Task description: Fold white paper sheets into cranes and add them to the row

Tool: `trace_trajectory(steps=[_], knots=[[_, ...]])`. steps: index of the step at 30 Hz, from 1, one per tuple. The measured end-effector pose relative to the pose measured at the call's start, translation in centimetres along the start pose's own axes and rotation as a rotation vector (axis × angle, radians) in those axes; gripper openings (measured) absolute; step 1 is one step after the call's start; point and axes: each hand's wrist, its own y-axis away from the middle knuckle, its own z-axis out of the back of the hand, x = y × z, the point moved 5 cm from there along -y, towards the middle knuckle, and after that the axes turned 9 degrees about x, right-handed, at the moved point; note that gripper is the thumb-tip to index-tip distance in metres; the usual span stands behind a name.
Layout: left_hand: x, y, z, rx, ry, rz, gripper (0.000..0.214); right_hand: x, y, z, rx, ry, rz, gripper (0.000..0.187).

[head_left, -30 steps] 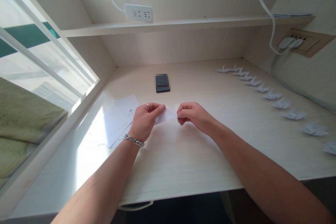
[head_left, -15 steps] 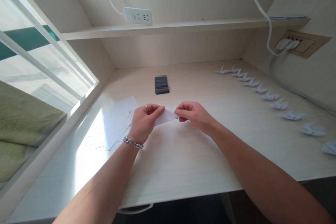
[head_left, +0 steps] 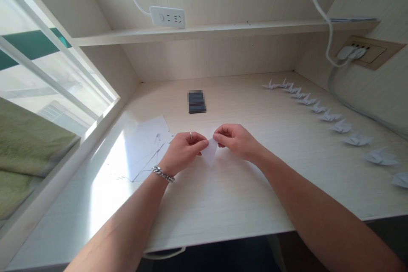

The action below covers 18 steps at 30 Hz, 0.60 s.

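Observation:
Over the middle of the pale wooden desk (head_left: 223, 195), both hands pinch one small folded piece of white paper (head_left: 211, 153). My left hand (head_left: 183, 151), with a ring and a metal bracelet, grips the paper's left side. Its right top corner is pinched by my right hand (head_left: 234, 139). The paper hangs between the fingertips, just above the desk.
A stack of white paper sheets (head_left: 140, 148) lies left of the hands. A dark phone (head_left: 196, 102) rests farther back. Several folded paper cranes (head_left: 331, 115) line the right side. A power strip (head_left: 167, 16) sits on the shelf, and a wall socket (head_left: 366, 53) has plugs.
The hands have come closer together. The paper, held out flat between them before, now hangs lower and looks narrower, turned or folded down.

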Motion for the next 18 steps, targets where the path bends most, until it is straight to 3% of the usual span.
trace_trajectory(steps=[8,14,18], knots=[[-1.0,0.5,-0.7,0.226,0.210,0.023,0.024,-0.4,0.2,1.1,-0.006,-0.014,-0.028,0.020],[-0.4,0.6,-0.3,0.195,0.309,0.068,0.024,-0.3,0.3,1.5,-0.033,-0.018,-0.059,0.019],[-0.3,0.5,-0.3,0.176,0.242,0.091,0.019,-0.4,0.3,1.5,-0.039,-0.023,-0.061,0.019]])
